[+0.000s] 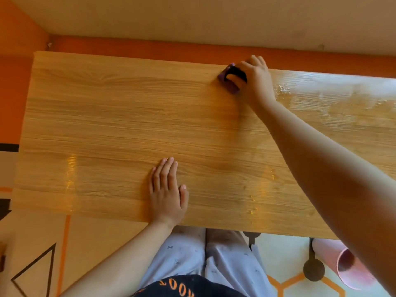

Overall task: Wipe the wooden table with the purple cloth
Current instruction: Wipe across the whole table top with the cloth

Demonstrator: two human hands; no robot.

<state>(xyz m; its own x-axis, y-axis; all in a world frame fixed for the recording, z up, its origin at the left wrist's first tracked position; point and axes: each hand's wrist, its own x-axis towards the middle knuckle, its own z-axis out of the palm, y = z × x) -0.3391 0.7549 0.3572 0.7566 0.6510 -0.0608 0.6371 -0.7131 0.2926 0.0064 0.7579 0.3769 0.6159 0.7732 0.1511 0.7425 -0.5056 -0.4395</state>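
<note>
A long wooden bench (107, 116) is filling most of the view, its far edge running along an orange strip at the foot of a pale wall (192, 16). A wet sheen (334, 97) is glistening over the far right part of the bench top, with a few small droplets sitting nearer the front edge on that side.

Below the bench, a pale floor (285, 260) with orange hexagon lines is showing, and the person's light patterned trousers (192, 256) are standing just behind the near edge. A pink container (351, 269) is lying tilted on the floor under the near right side of the bench.

The person's right forearm is reaching diagonally across the bench toward the far edge. The left hand (167, 196) is resting palm down near the front edge, fingers straight and held close together, thumb out to the side.

The right hand (255, 78) is curling over the purple cloth (230, 85), thumb hooked round it and fingers bent toward the far edge. The purple cloth is sitting bunched on the bench top right at the far edge, just left of the wet sheen, mostly hidden beneath the hand.
</note>
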